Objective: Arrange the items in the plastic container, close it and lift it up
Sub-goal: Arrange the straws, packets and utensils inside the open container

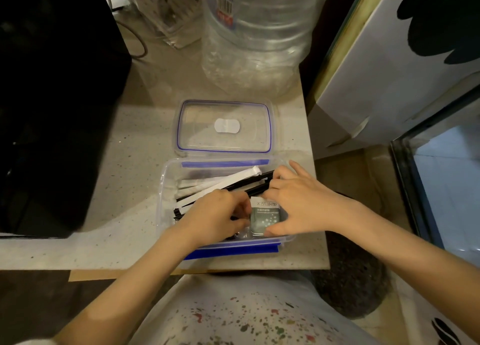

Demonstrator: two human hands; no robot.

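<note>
A clear plastic container (166,188) with blue clips stands open on the counter. Its clear lid (224,105), edged with a blue seal, lies flat just behind it. Inside are white paper-wrapped sticks (220,182), black sticks (259,181) and grey-green sachets (263,216) standing upright at the front. My left hand (215,214) is curled inside the container, fingers pinching at the left side of the sachets. My right hand (298,201) presses against the sachets from the right, thumb on their lower edge, fingers over the black sticks.
A large clear water bottle (257,33) stands behind the lid. A black appliance (52,98) fills the left side. A white box (389,72) and a glass tank (441,175) are to the right. The counter edge (155,268) runs close in front of the container.
</note>
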